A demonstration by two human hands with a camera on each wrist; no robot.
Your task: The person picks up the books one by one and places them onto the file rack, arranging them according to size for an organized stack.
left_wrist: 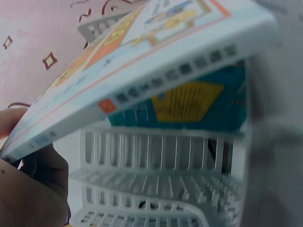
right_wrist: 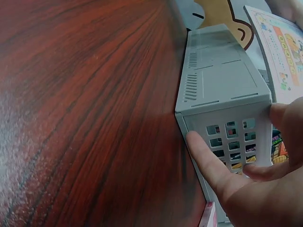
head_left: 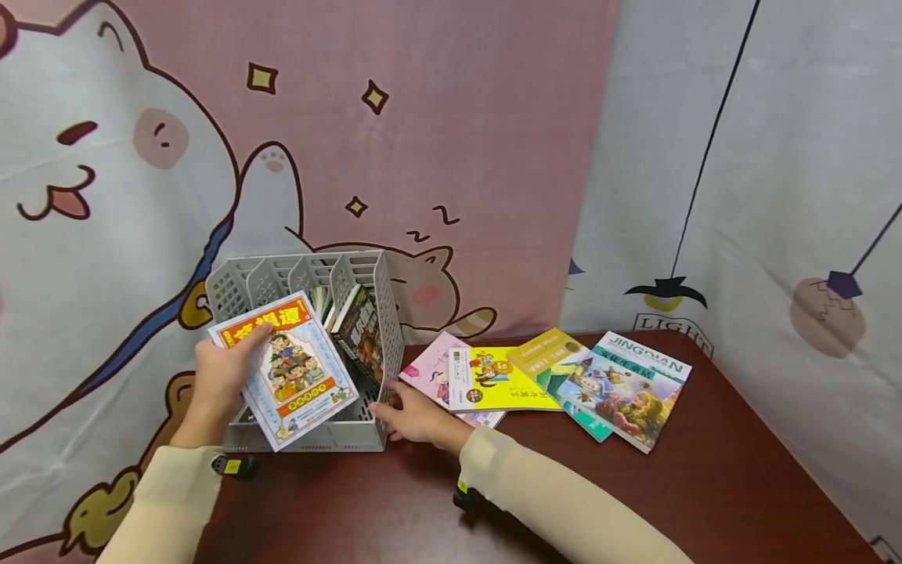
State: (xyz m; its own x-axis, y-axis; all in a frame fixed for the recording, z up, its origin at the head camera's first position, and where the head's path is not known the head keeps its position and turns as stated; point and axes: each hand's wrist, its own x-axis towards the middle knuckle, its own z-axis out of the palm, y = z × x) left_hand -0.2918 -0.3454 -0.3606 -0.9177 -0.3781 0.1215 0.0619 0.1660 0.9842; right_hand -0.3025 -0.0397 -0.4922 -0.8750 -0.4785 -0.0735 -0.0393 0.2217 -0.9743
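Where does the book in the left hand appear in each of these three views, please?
Head: left of centre, the held book in front of the grey rack.
Left wrist: the held book runs from the left edge to the upper right, spine showing.
Right wrist: the held book, upper right, cut off by the edge.
Shared landmark: the grey rack, in all three.

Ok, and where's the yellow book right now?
In the head view, the yellow book lies on the table, to the right of the grey rack, partly covering the pink book.
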